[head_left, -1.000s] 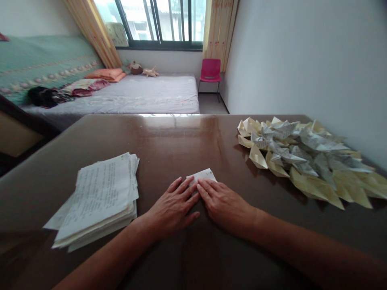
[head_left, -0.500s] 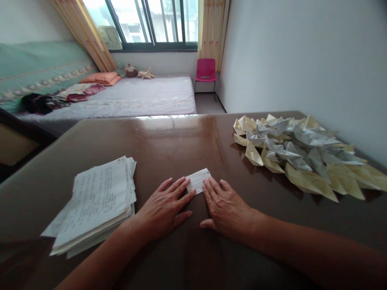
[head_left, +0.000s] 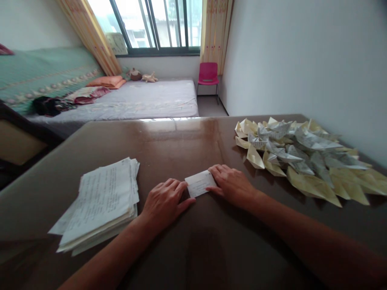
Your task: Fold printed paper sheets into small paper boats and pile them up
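A small folded sheet of paper (head_left: 198,183) with print on it lies on the brown table between my two hands. My right hand (head_left: 231,183) grips its right end, the fingers at the upper corner and the thumb on the lower edge. At the left end is my left hand (head_left: 165,200), its fingers curled against the side and the thumb at the lower corner. Part of the paper's right side is covered by my right fingers.
Left of my forearm lies a stack of printed sheets (head_left: 99,197). Many folded paper boats (head_left: 282,155), white and yellowish, crowd the table's right side near the wall. Beyond the glossy table (head_left: 169,149) stand a bed (head_left: 163,94) and a pink chair (head_left: 208,74).
My hands have gone from lying flat on the folded paper to holding its two ends. My right hand has turned and shifted up; more of the paper shows. The view has tilted slightly.
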### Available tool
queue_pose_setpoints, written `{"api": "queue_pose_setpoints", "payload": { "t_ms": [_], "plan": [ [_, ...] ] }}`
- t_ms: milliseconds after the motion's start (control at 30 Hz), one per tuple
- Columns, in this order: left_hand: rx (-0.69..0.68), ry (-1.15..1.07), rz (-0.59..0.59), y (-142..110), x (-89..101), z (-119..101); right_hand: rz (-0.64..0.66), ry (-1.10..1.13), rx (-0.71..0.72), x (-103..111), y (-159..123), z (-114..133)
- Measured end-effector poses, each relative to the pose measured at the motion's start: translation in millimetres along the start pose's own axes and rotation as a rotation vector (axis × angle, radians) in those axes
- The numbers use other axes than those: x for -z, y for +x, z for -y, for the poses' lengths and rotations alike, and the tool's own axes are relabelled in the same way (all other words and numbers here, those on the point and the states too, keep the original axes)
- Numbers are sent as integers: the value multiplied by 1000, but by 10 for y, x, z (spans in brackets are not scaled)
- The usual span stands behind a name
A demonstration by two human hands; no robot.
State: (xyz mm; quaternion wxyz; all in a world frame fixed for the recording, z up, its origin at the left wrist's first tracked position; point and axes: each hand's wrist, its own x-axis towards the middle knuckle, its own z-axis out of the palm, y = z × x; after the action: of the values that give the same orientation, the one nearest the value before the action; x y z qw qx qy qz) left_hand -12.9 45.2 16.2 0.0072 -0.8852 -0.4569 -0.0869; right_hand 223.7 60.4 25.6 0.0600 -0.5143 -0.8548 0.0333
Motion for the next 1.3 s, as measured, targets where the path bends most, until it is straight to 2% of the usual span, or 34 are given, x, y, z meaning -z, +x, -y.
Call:
{"api": "queue_pose_setpoints", "payload": {
  "t_ms": [100,233,333,400,500,567,633,700,833,933,1000,1067,1133,1233,1300],
  "plan": [
    [39,-53,-40,-2,-82,-18,-43,194,20,-139,80,-169],
    [-6,-135,-111,-9,-171,-22,-106,489,15,-287,108,-220],
    [-61,-263,-168,0,-183,-25,-145,761,0,-251,116,-175],
    [-72,-422,-230,14,-156,-51,-188,926,-1,-175,113,-133],
    [30,-738,-351,45,-91,-111,-226,1083,-12,-75,100,-77],
    [140,-906,-383,70,-63,-132,-185,1162,-42,-60,98,-59],
    [208,-985,-359,91,-64,-113,-140,1229,-88,-91,111,-62],
    [197,-921,-359,102,-90,-59,-125,1263,-153,-155,137,-80],
    [-31,-360,-433,90,-151,54,-102,1226,-234,-305,203,-125],
    [-240,-71,-393,83,-182,71,-73,1139,-224,-360,234,-151],
    [-308,1,-346,92,-202,65,-116,1005,-183,-340,231,-168],
    [-297,25,-302,108,-222,59,-240,786,-108,-272,206,-183],
    [-256,20,-269,123,-239,54,-331,579,27,-177,160,-179],
    [-211,-9,-236,139,-256,33,-228,395,293,-77,81,-117],
    [-204,-33,-215,142,-259,12,-142,271,377,-74,42,-58]
  ]
}}
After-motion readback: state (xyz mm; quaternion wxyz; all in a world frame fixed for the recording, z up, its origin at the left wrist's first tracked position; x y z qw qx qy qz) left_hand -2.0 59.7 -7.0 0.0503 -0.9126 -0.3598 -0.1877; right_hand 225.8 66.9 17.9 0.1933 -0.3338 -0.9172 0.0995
